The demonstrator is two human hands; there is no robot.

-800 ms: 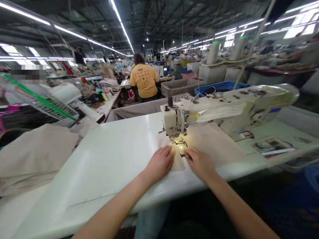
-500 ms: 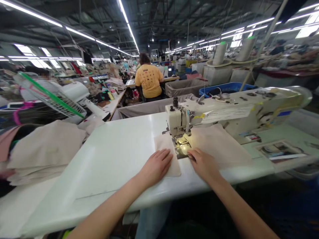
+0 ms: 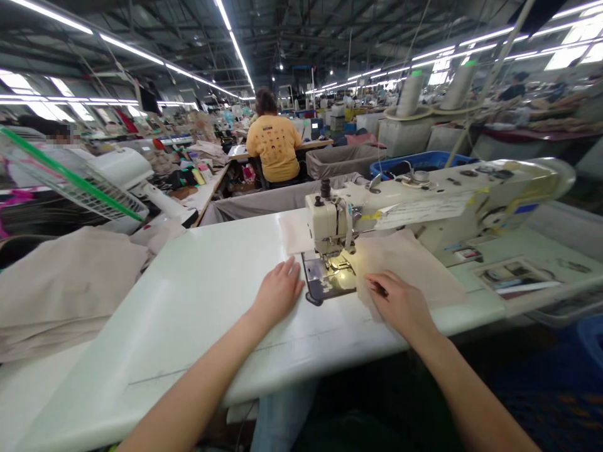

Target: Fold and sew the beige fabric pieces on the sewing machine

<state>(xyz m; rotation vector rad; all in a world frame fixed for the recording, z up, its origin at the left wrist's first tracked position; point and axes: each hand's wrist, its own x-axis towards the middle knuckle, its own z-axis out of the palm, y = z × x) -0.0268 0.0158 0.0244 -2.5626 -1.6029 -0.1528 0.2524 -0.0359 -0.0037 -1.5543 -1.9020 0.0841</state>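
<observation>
A cream sewing machine [image 3: 325, 220] stands on the pale green table, its lamp lighting the metal plate [image 3: 330, 276] under the needle. My left hand [image 3: 279, 290] lies on the table left of the plate, fingers spread, holding nothing. Beyond its fingertips a small beige fabric piece [image 3: 296, 235] lies flat behind and left of the machine head. My right hand [image 3: 398, 301] pinches the near left edge of a larger beige fabric piece [image 3: 409, 260] to the right of the needle.
Beige fabric is piled [image 3: 70, 276] at the left, near a white fan [image 3: 117, 169]. A tray of small tools [image 3: 518, 276] is set at the right. A person in a yellow shirt [image 3: 276, 147] sits ahead, beyond grey cloth bins [image 3: 264, 204].
The small fabric piece has moved away from me, baring the plate's left side. My left hand has moved left off it. The larger piece's left edge now shows in my right hand's pinch.
</observation>
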